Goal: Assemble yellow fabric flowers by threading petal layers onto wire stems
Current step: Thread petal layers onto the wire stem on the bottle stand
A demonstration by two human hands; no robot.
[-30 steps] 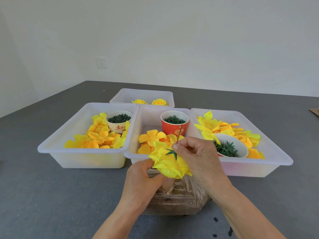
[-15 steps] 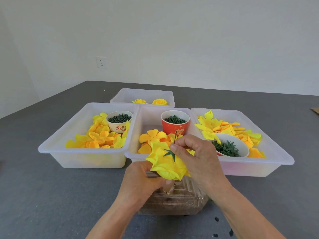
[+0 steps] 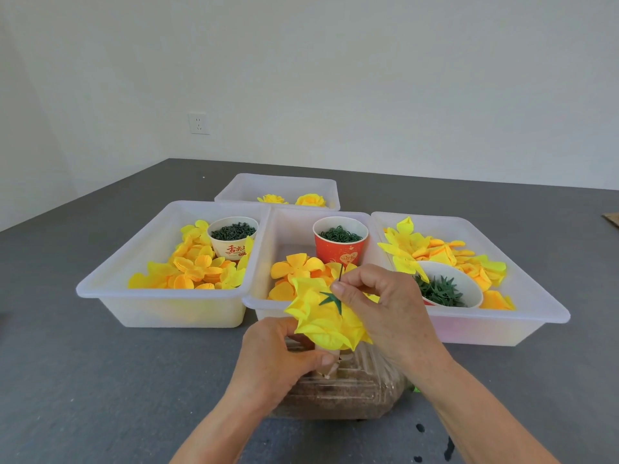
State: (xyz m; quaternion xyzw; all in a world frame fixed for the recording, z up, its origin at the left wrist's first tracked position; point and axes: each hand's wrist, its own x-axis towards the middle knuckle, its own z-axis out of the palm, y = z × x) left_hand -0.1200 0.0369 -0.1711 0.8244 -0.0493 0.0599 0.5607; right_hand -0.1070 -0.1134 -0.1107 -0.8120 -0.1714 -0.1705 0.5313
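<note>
Left hand [image 3: 284, 356] grips the yellow flower [image 3: 326, 318] from beneath, fingers curled under the petals. Right hand [image 3: 378, 306] pinches the thin wire stem [image 3: 340, 272] just above the green calyx [image 3: 331, 298], which sits on the petal stack over the near edge of the middle bin [image 3: 288, 226]. Judgement: calyx is going on, so keep the pinch close above it, hold the wire straight, and push down while the lower grip braces the petals to stop them bunching.

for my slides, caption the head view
Right hand pinches wire stem through yellow fabric flower held by left hand.
</note>
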